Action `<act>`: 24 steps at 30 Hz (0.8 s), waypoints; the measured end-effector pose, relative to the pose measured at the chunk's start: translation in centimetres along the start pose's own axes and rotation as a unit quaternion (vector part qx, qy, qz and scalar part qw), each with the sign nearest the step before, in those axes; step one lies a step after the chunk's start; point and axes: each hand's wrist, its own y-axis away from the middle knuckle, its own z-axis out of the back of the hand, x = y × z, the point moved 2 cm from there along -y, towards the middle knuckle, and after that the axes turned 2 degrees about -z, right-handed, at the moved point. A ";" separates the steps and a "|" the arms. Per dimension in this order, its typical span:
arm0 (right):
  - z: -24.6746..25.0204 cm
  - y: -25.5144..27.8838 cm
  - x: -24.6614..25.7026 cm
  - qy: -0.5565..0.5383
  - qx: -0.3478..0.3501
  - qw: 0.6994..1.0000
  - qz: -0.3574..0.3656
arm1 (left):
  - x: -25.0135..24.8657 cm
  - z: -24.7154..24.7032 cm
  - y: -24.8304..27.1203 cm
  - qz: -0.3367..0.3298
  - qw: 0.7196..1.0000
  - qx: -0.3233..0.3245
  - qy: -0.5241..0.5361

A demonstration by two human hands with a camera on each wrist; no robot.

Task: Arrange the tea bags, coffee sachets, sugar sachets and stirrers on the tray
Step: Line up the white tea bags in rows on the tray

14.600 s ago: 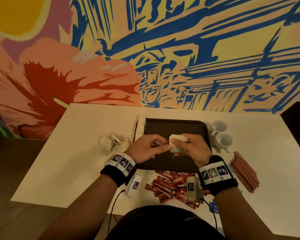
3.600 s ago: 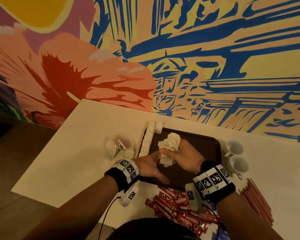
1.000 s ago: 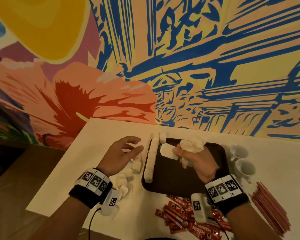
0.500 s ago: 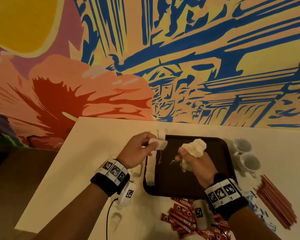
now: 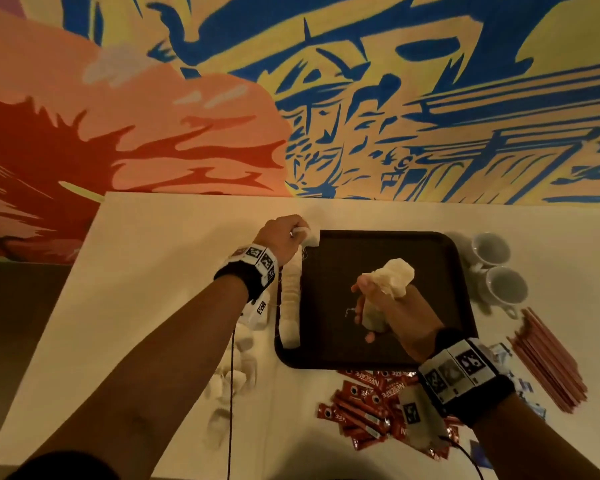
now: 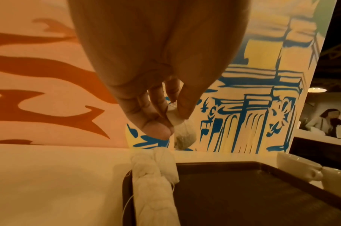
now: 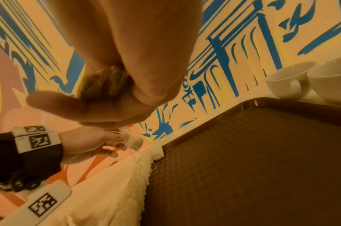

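Observation:
A dark brown tray (image 5: 430, 341) lies in the middle of the white table. A row of white tea bags (image 5: 290, 306) runs along its left rim. My left hand (image 5: 291, 237) pinches one tea bag (image 6: 184, 134) just above the far end of that row (image 6: 154, 183), at the tray's far left corner. My right hand (image 5: 392, 313) hovers over the tray's middle and grips a bunch of tea bags (image 5: 394, 277). Red coffee sachets (image 5: 364, 407) lie piled in front of the tray. Reddish stirrers (image 5: 548, 362) lie to its right.
Two white cups (image 5: 499, 268) stand by the tray's right rim (image 7: 281, 104). Loose tea bags (image 5: 232, 379) lie on the table left of the tray, under my left forearm. Blue-and-white sachets (image 5: 530, 407) peek out by my right wrist. A painted wall rises behind the table.
My left hand has carried its tea bag away from me to the far end of the row. My right hand still holds its bunch over the tray, now nearer the middle.

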 end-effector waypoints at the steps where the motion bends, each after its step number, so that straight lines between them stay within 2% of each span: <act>1: 0.1 -0.2 -0.1 0.005 0.000 1.000 -0.003 | 0.2 -0.5 -0.8 0.002 1.000 0.005 -0.006; 12: 0.7 -3.5 -1.2 0.002 0.010 0.997 -0.077 | 1.4 -4.3 -6.1 0.031 0.988 0.095 -0.122; 19: 0.3 -5.6 -1.1 0.019 0.031 0.995 -0.094 | 1.9 -4.6 -7.5 0.056 0.983 0.072 -0.162; 24: 0.2 -6.4 -1.3 0.061 0.049 0.992 -0.104 | 2.3 -4.6 -8.1 0.039 0.976 0.081 -0.198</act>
